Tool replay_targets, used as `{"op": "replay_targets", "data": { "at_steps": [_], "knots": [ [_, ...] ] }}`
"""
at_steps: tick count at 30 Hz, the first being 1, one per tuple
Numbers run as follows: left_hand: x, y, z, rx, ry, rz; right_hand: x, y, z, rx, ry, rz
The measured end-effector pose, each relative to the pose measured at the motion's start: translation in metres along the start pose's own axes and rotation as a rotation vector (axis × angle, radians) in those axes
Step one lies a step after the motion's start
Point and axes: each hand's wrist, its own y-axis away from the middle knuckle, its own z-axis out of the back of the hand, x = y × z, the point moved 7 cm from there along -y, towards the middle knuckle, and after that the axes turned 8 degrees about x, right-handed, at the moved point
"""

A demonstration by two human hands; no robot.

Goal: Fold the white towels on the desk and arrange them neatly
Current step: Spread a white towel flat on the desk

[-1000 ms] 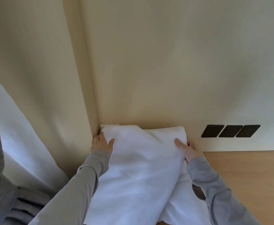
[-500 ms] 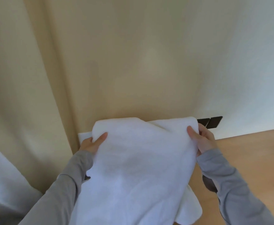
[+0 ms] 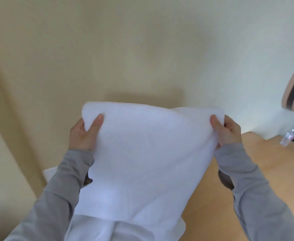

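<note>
From my head camera, the towel [image 3: 142,153] is now up off the counter [image 3: 229,180] and held in front of the wall [image 3: 142,49]; a second ago its top fold lay low against the wall's foot, and the dark plates on the wall that showed beside it have gone out of view. A water bottle [image 3: 288,139] has come into sight at the far right of the counter, small and blurred, standing near the wall. It is the only container I can see, and I cannot tell what is in it.

My left hand [image 3: 83,133] pinches the towel's upper left corner, thumb on the near face, the other fingers tucked behind the cloth. My right hand [image 3: 227,133] grips the upper right corner the same way. The towel's folded top edge stretches between my two hands, and the rest hangs down between my grey sleeves [image 3: 247,180] toward my body. More white cloth [image 3: 49,172] peeks out beside my left sleeve, on the counter by the wall.
</note>
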Motion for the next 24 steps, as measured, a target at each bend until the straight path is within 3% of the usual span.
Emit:
{"op": "replay_targets", "data": {
  "at_steps": [15, 24],
  "knots": [
    [-0.043, 0.079, -0.308, 0.196, -0.014, -0.175, 0.051, -0.028, 0.309, -0.243, 0.094, 0.088],
    [-0.031, 0.095, -0.425, 0.277, -0.18, -0.153, 0.016, -0.048, 0.418, -0.275, 0.056, 0.031]
  ]
}}
